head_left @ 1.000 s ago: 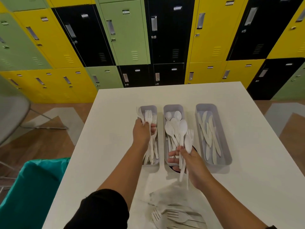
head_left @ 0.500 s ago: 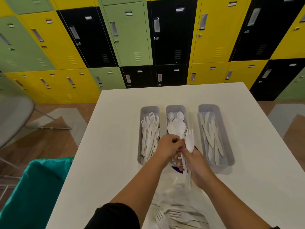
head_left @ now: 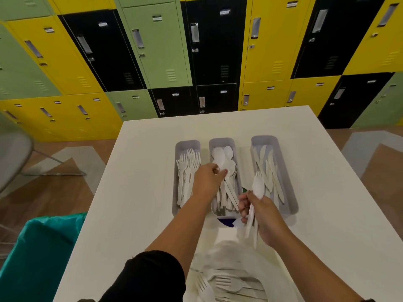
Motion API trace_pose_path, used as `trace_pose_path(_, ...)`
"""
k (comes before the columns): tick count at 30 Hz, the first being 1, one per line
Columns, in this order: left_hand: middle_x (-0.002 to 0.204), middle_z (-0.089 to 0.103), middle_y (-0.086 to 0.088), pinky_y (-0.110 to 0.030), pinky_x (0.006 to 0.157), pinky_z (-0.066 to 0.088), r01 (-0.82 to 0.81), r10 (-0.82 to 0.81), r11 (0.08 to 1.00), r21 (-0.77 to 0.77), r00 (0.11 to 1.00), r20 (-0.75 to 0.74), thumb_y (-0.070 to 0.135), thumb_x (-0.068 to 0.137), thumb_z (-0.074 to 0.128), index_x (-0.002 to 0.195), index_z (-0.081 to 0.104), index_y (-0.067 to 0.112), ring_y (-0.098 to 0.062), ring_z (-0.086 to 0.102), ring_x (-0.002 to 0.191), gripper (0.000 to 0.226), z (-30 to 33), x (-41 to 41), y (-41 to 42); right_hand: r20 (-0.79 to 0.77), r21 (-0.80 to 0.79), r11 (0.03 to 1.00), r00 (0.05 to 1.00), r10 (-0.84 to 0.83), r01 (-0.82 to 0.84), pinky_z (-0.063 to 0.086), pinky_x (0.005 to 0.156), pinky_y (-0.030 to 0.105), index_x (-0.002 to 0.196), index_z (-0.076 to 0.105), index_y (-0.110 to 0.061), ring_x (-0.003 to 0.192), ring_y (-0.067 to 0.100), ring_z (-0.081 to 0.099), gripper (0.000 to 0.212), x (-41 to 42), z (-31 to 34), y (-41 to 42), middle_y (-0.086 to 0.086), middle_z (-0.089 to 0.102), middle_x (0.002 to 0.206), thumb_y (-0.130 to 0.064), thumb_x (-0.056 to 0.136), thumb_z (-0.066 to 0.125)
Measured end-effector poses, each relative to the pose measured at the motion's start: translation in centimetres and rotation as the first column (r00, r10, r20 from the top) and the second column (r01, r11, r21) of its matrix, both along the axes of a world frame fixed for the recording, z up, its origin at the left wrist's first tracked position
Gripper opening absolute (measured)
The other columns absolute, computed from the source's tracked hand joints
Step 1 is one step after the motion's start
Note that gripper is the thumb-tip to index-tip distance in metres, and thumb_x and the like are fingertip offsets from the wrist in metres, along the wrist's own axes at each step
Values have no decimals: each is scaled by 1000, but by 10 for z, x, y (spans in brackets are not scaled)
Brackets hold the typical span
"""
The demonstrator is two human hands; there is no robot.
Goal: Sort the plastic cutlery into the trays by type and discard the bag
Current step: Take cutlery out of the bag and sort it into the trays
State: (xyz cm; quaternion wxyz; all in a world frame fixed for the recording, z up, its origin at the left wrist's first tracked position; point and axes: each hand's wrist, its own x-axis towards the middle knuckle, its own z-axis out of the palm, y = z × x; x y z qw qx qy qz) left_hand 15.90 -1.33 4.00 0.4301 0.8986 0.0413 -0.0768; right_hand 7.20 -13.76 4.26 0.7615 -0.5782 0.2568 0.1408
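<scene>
Three grey trays stand side by side on the white table: the left tray holds forks, the middle tray spoons, the right tray knives. My left hand pinches a white spoon by its handle over the middle tray. My right hand grips a small bunch of white cutlery, a spoon in front and fork tines behind it, in front of the right tray. The clear plastic bag with several forks lies at the near edge.
A green-lined bin stands on the floor left of the table. A grey chair is at far left. Yellow, green and black lockers fill the wall behind. A dark label pokes out under the middle tray.
My left hand left the fork tray, reached my right hand, took a spoon from its bunch and carried it over the middle tray. My right hand shifted right with the rest.
</scene>
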Motion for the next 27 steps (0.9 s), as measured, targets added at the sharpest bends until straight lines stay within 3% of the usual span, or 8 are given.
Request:
trace_pose_path(2, 110, 57, -12, -28, 86, 41, -17, 14, 998, 62, 998, 53, 30, 90, 59, 119, 56, 1, -25, 54, 102, 41, -1, -6, -5, 17, 23, 1000, 1000, 21, -21, 41, 43, 23, 89, 58, -3, 44, 13, 45, 28, 1, 2, 0, 4, 53, 56, -19, 100, 38)
trace_pose_path(3, 111, 56, -12, -28, 86, 40, -24, 20, 999, 46, 996, 84, 31, 91, 56, 119, 56, 3, -25, 54, 102, 40, 3, -10, -7, 25, 25, 999, 999, 40, -40, 41, 42, 23, 87, 58, -4, 44, 13, 44, 29, 1, 4, 1, 4, 53, 55, -19, 100, 38)
trace_pose_path(5, 92, 60, -12, -29, 80, 40, 90, -95, 992, -88, 994, -46, 31, 96, 48, 102, 63, 1, -23, 56, 88, 34, 12, -16, -12, 49, 30, 996, 995, 84, -85, 40, 43, 23, 84, 59, -5, 43, 13, 43, 31, 1, 7, 6, 4, 53, 54, -20, 101, 38)
trace_pose_path(7, 66, 61, -11, -29, 73, 45, 206, -301, 926, -317, 908, -291, 29, 97, 45, 86, 64, 1, -22, 59, 68, 35, 16, -21, -11, 75, 38, 991, 990, 122, -125, 39, 42, 24, 80, 57, -4, 41, 12, 42, 33, 1, 9, 11, 4, 54, 53, -21, 101, 37)
trace_pose_path(10, 42, 50, -6, -21, 55, 46, 203, -405, 847, -491, 845, -349, 16, 95, 47, 69, 56, 3, -14, 50, 38, 30, 14, -27, -5, 94, 37, 987, 984, 152, -156, 38, 44, 26, 75, 54, -3, 40, 12, 40, 35, -1, 12, 16, 3, 55, 50, -18, 101, 36)
trace_pose_path(16, 70, 64, -5, -24, 67, 51, -67, -66, 891, -449, 959, -275, 18, 98, 43, 78, 58, 3, -16, 62, 64, 29, 8, -18, 2, 52, 52, 976, 976, 211, -213, 41, 43, 23, 87, 61, -5, 41, 11, 42, 32, -4, 9, 23, 2, 54, 53, -22, 101, 37)
trace_pose_path(21, 67, 62, -8, -21, 54, 54, -245, 141, 825, -509, 962, -235, 12, 100, 36, 79, 52, 1, -16, 61, 55, 28, 11, -10, 19, -39, 75, 954, 955, 295, -292, 35, 41, 20, 92, 59, -5, 37, 8, 32, 33, -5, 2, 30, 2, 53, 56, -26, 101, 35)
trace_pose_path(27, 79, 56, -10, -31, 61, 46, -333, 335, 898, -286, 941, -45, 13, 97, 43, 90, 48, 5, -21, 54, 67, 12, 5, 5, 46, -119, -11, 959, 952, 281, -284, 21, 40, 20, 92, 49, -8, 39, 6, 25, 19, -2, -6, 26, 1, 47, 59, -24, 98, 43)
